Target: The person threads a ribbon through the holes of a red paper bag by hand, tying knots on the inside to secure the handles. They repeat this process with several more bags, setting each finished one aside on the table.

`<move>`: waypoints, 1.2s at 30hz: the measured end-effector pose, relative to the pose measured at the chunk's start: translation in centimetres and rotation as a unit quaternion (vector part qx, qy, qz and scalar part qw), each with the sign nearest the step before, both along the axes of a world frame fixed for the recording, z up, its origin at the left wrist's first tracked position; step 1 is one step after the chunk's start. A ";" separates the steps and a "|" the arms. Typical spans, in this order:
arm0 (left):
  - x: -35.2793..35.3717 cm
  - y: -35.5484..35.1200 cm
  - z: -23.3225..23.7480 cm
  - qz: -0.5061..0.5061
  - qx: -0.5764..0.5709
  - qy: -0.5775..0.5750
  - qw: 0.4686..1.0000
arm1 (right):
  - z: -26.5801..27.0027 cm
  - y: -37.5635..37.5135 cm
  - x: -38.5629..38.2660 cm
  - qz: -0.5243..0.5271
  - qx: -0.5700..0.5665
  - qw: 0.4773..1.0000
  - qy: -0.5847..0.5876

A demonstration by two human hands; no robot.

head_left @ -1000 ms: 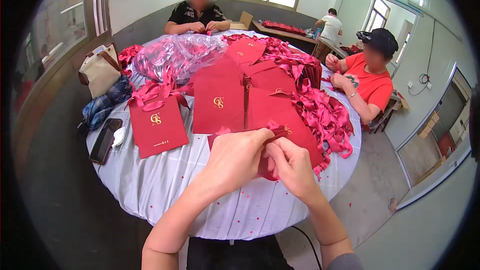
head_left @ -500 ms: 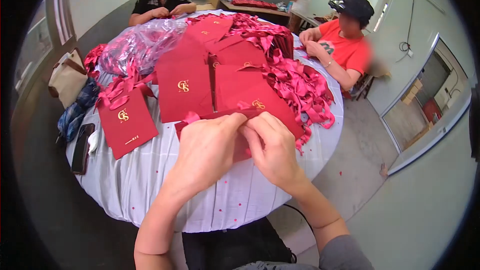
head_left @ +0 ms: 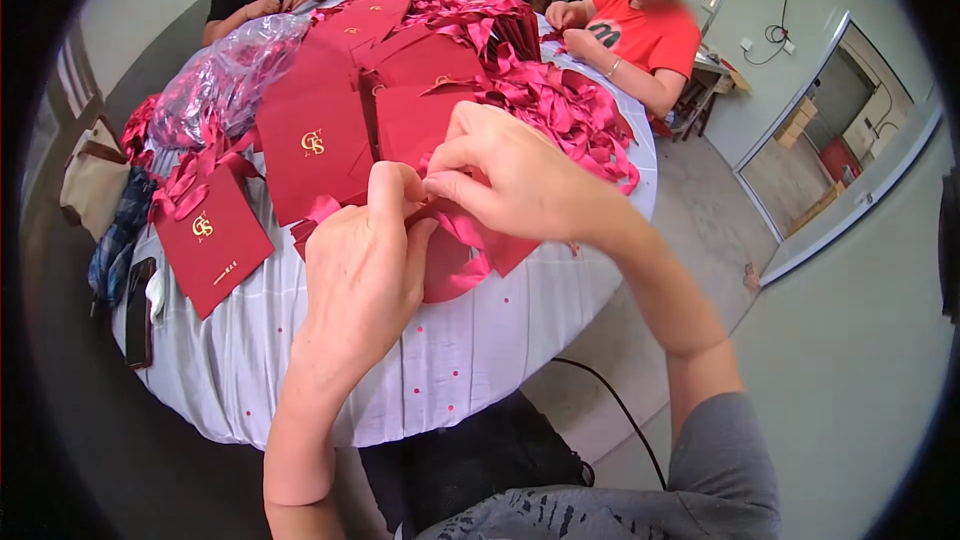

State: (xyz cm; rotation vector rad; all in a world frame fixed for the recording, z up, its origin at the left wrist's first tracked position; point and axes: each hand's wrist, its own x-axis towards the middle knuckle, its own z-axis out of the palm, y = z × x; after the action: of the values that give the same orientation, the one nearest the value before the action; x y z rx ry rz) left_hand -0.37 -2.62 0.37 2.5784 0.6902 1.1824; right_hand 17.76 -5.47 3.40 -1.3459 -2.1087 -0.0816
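Near the front of the table, my left hand [head_left: 360, 265] is closed on the upper edge of a red gift bag [head_left: 441, 283], which my hands partly cover. My right hand [head_left: 515, 175] pinches close to my left fingertips, at the bag's top edge. A pink ribbon [head_left: 468, 232] hangs in a curve from that spot, below my right fingers. What lies exactly between the fingertips is hidden. Just beyond my hands is a flat red gift bag [head_left: 315, 155] with a gold monogram. Another red bag [head_left: 215, 240] with ribbon lies to the left.
Piled pink ribbons [head_left: 565, 115] cover the table's right side. A clear plastic bag [head_left: 220, 90] sits back left. A phone [head_left: 140, 315] lies at the left edge beside a blue checked cloth item [head_left: 120, 240] and a beige bag [head_left: 95, 175]. Two people sit across the table, hands busy.
My right hand has risen and turned over the bag's top edge, and a ribbon now hangs below it. My left hand stays on the bag. The view has shifted to the right.
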 end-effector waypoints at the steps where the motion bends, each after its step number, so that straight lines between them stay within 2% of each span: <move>1: 0.1 0.1 -0.1 0.006 0.019 0.001 1.000 | 0.6 0.6 0.4 0.032 -0.044 0.998 -0.021; 4: 0.3 0.3 -0.3 -0.009 0.078 -0.007 0.997 | 3.9 3.7 0.6 0.106 -0.317 0.934 -0.126; 5: 0.4 0.2 -0.2 -0.013 0.080 -0.003 0.997 | 4.3 4.4 0.5 0.097 -0.372 0.914 -0.129; 8: 0.5 -0.1 -0.1 -0.005 0.082 -0.017 0.996 | 5.0 5.8 0.0 0.118 -0.422 0.887 -0.148; 12: 0.4 0.2 -0.3 -0.007 0.092 -0.020 0.996 | 3.7 5.3 0.7 0.121 -0.400 0.908 -0.040; 15: 0.3 0.3 -0.3 -0.011 0.090 -0.012 0.996 | 2.0 4.4 0.8 0.103 -0.375 0.916 0.098; 16: 0.0 0.0 -0.1 -0.005 0.060 0.013 0.998 | 1.6 4.0 0.5 0.102 -0.351 0.912 0.185; 18: -0.1 -0.5 0.1 -0.003 0.031 0.042 0.999 | 2.1 4.3 1.2 0.082 -0.338 0.898 0.269; 22: -0.1 0.2 -0.1 0.003 0.041 0.032 0.999 | 2.4 5.1 2.1 0.119 -0.244 0.898 0.347; 24: 0.0 0.2 0.2 0.001 0.028 0.041 0.999 | 2.8 5.7 2.7 0.077 -0.203 0.884 0.415; 26: -0.3 0.0 0.1 -0.001 0.020 0.055 0.998 | 2.9 6.4 3.7 0.101 -0.185 0.827 0.521; 28: -0.2 0.3 0.3 0.005 0.039 0.044 0.998 | 1.4 7.3 4.7 0.203 -0.211 0.787 0.543; 29: -0.3 0.3 0.3 0.001 0.032 0.046 0.998 | 0.6 7.1 5.1 0.250 -0.237 0.746 0.570; 31: -0.3 0.3 0.4 0.003 0.027 0.049 0.998 | -0.3 5.9 4.3 0.253 -0.300 0.728 0.563; 32: -0.3 0.3 0.4 0.000 0.020 0.055 0.998 | -1.7 5.7 4.4 0.242 -0.323 0.744 0.533; 34: -0.3 0.5 0.5 -0.005 0.022 0.054 0.998 | -1.7 3.2 2.5 0.229 -0.278 0.853 0.378; 35: -0.4 0.5 0.4 -0.012 0.021 0.056 0.998 | -2.0 3.0 2.5 0.245 -0.326 0.826 0.389; 36: -0.5 0.5 0.5 -0.013 0.019 0.062 0.998 | -2.2 2.9 2.4 0.246 -0.326 0.823 0.395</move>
State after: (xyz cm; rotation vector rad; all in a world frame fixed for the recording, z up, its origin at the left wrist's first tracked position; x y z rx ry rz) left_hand -0.87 -2.09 0.82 2.7024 0.6635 1.0445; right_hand 20.18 -2.55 1.16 -0.8500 -1.6822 1.2920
